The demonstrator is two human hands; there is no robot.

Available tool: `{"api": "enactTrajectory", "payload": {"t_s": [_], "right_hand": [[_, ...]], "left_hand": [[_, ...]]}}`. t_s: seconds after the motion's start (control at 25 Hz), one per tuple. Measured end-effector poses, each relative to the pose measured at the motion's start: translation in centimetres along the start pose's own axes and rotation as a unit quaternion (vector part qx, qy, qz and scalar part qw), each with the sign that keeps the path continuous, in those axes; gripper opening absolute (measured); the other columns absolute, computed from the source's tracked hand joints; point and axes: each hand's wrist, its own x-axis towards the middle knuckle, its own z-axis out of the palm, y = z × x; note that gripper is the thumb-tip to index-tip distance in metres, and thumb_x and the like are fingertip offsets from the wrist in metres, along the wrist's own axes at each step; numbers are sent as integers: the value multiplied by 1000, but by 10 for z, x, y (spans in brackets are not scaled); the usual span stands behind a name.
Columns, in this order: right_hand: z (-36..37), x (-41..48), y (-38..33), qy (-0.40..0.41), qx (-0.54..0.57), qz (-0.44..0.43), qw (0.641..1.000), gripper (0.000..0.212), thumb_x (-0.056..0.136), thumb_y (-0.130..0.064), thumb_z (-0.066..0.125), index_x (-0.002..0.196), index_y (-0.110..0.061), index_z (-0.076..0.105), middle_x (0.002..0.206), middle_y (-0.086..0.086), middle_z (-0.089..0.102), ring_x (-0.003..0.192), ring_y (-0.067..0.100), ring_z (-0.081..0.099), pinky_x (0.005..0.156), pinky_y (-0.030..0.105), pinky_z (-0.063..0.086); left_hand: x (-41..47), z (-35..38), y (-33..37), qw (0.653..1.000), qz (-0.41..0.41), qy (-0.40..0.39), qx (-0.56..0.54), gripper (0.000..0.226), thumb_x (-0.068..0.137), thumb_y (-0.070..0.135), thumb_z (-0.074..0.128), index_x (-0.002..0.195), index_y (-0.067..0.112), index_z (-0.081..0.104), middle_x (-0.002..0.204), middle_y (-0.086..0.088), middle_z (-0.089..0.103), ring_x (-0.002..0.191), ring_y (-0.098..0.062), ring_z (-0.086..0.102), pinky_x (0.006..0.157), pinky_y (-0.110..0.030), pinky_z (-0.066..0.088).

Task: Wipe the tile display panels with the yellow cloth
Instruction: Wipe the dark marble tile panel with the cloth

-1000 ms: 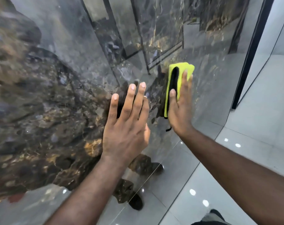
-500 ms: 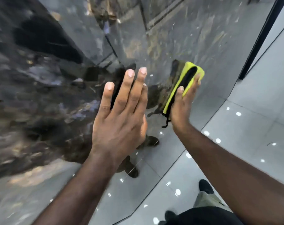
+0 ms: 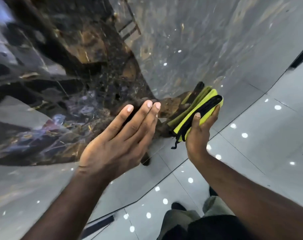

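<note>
Left grip (image 3: pixel 119 135) lies flat against the dark marbled panel (image 3: pixel 182 49), fingers straight, holding nothing; right grip (image 3: pixel 201 134) is clamped on the folded cloth (image 3: pixel 207 116), which touches the panel near its lower edge.

Bright overhead spotlights glinting off glossy floor (image 3: pixel 268 135), motion blur left, wide-angle edge bending

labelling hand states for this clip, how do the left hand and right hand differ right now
Left hand lies flat with straight fingers; right hand is curled, its thumb across the front of what it holds.
Left hand holds nothing; right hand grips the folded yellow cloth.
Left hand touches the tile panel with bare skin; right hand meets it through the cloth.
Shared: both are on the same glossy panel, side by side, low near the floor.
</note>
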Motion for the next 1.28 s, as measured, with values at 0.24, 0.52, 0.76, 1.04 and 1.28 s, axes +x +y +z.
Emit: {"api": "enactTrajectory", "payload": {"t_s": [0.24, 0.52, 0.76, 1.04, 1.28], "right_hand": [[-5, 21, 9, 30, -18, 83, 996, 65, 112, -29, 46, 163, -50, 13, 149, -8, 50, 120, 17, 57, 104, 37, 46], [-9, 36, -11, 28, 20, 62, 998, 65, 114, -23, 46, 166, -44, 15, 138, -36, 44, 110, -25, 52, 96, 6, 40], [-8, 17, -61, 9, -11, -44, 999, 70, 110, -28, 50, 168, -40, 12, 162, -11, 40, 147, 12, 44, 117, 36, 39], [1, 2, -150, 31, -45, -243, 968, 68, 109, -30, 47, 170, -29, 16, 166, -10, 32, 152, 15, 37, 127, 42, 31], [-5, 30, -202, 13, -26, -325, 945, 63, 112, -24, 41, 169, -11, 18, 177, 8, 14, 165, 29, 6, 133, 49, 9]], "left_hand": [[0, 3, 3, 1000, 4, -8, 6, 71, 103, 39, 57, 160, -2, 47, 169, -16, 43, 156, -29, 42, 129, -49, 29], [1, 4, 2, 1000, 8, -7, 20, 69, 106, 36, 51, 161, -4, 43, 170, -17, 41, 156, -28, 42, 129, -49, 28], [0, 8, 4, 999, 12, 6, 32, 67, 108, 35, 46, 162, -4, 40, 173, -20, 34, 159, -30, 38, 131, -51, 27], [23, -26, 3, 972, -223, 5, -73, 78, 102, 36, 53, 170, 5, 29, 182, -7, 11, 167, -26, 9, 134, -57, -10], [50, -42, -30, 968, -239, 41, -58, 80, 104, 32, 50, 171, 3, 20, 183, -10, 2, 168, -29, 4, 132, -60, -14]]}}
